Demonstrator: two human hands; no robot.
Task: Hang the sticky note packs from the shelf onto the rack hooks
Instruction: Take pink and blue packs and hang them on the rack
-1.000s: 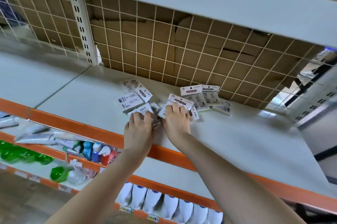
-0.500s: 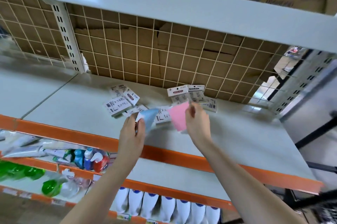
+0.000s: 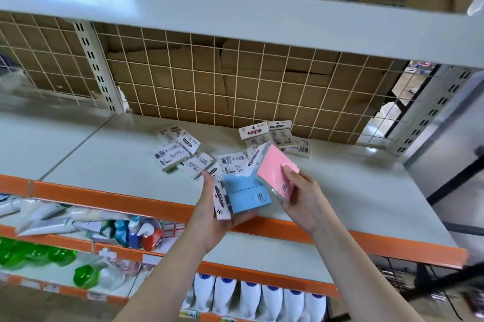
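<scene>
My left hand [image 3: 209, 219] holds a blue sticky note pack [image 3: 246, 194] with a white header card, lifted just above the shelf's front edge. My right hand [image 3: 301, 196] grips a pink sticky note pack [image 3: 275, 172] tilted beside the blue one, the two packs almost touching. Several more packs lie face down on the grey shelf [image 3: 117, 154]: one cluster [image 3: 178, 151] to the left and another [image 3: 275, 135] near the back. Rack hooks are not visible in this view.
A wire grid panel [image 3: 235, 86] backed by cardboard closes the rear of the shelf. The shelf has an orange front lip [image 3: 104, 198]. Cleaning bottles [image 3: 136, 232] and white bottles [image 3: 251, 298] fill lower shelves. A higher shelf [image 3: 235, 15] overhangs above.
Both hands lifted packs off the shelf pile and drew them toward me; the blue and pink packs now face up near the shelf edge. The camera tilted upward.
</scene>
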